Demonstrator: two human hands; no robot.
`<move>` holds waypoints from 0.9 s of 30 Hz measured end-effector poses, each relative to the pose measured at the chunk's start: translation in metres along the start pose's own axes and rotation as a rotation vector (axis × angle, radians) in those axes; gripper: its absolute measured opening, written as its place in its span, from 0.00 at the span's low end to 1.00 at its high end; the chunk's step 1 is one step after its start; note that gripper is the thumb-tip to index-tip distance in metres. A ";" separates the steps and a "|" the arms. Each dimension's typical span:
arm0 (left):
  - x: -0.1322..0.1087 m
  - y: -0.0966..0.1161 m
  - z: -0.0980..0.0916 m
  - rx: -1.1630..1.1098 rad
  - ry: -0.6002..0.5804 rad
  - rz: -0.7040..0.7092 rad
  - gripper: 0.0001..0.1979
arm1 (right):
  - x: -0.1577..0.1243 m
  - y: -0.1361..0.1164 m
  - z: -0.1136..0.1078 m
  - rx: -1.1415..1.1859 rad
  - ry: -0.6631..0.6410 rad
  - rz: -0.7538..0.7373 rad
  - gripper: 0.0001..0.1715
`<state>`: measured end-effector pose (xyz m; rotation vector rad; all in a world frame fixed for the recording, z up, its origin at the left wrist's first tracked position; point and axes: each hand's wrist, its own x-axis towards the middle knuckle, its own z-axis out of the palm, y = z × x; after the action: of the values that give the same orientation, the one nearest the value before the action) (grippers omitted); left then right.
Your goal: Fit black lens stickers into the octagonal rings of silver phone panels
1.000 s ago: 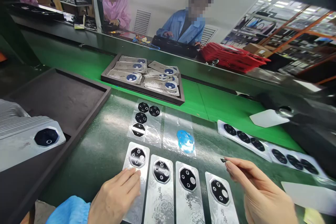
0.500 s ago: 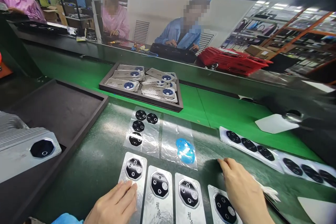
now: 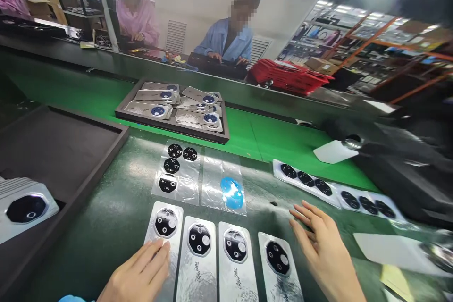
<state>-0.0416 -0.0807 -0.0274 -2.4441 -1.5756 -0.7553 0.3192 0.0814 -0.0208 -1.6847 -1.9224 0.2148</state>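
Observation:
My left hand lies with its fingers stretched over the leftmost silvery phone back panel, below its black octagonal camera section. To its right lie a second panel, a third panel and a fourth panel, each with a black octagon with ringed holes and dark lettering. My right hand is open beside the fourth panel, fingers apart, holding nothing. A small dark piece lies on the bench just left of its fingertips.
Clear sheets bear black octagonal stickers and blue film. Behind stands a tray of panels. A dark tray with stacked panels is left. Sticker strips lie right. A person in blue works beyond the ledge.
My right hand has opened from a closed-finger pose and drawn away from the small dark piece. The left hand stays on its panel. The whole view has swung to the right.

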 end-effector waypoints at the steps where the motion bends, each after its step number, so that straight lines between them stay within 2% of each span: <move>1: -0.001 -0.002 0.000 0.018 -0.020 0.020 0.16 | -0.005 -0.007 -0.008 0.011 0.037 0.026 0.23; 4: 0.003 -0.005 -0.003 0.078 -0.025 0.096 0.15 | -0.025 -0.029 -0.027 -0.011 0.144 0.070 0.22; 7: 0.011 -0.004 -0.009 0.121 0.002 0.124 0.16 | -0.050 -0.038 -0.035 0.014 0.214 0.053 0.20; 9: 0.014 -0.003 -0.013 0.150 0.003 0.124 0.16 | -0.066 -0.033 -0.036 0.038 0.222 0.072 0.18; 12: 0.012 -0.004 -0.016 0.179 -0.015 0.104 0.17 | -0.083 -0.016 -0.033 0.083 0.161 0.148 0.19; 14: 0.009 -0.006 -0.015 0.156 -0.038 0.077 0.17 | -0.088 -0.004 -0.031 0.102 0.105 0.181 0.20; 16: 0.012 -0.002 -0.010 0.102 0.003 0.072 0.16 | -0.088 0.005 -0.028 0.106 0.070 0.188 0.21; 18: 0.023 0.011 -0.002 0.026 0.078 0.129 0.14 | -0.081 0.012 -0.024 0.111 0.047 0.175 0.21; 19: 0.032 0.021 0.002 -0.022 0.072 0.188 0.14 | -0.077 0.014 -0.022 0.122 0.022 0.165 0.21; 22: 0.062 0.061 0.017 -0.162 -0.072 0.417 0.11 | -0.060 0.016 -0.016 0.156 -0.067 0.106 0.20; 24: 0.079 0.087 0.033 -0.180 -0.184 0.491 0.16 | -0.049 0.015 -0.011 0.135 -0.111 0.046 0.20; 26: 0.087 0.107 0.054 -0.196 -0.226 0.581 0.22 | -0.041 0.014 -0.008 0.098 -0.142 0.000 0.20; 27: 0.088 0.114 0.064 -0.183 -0.212 0.583 0.21 | -0.038 0.013 -0.006 0.084 -0.157 -0.015 0.20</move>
<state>0.1094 -0.0354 -0.0232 -2.9721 -0.7757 -0.5647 0.3353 0.0462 -0.0338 -1.6398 -2.0093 0.4267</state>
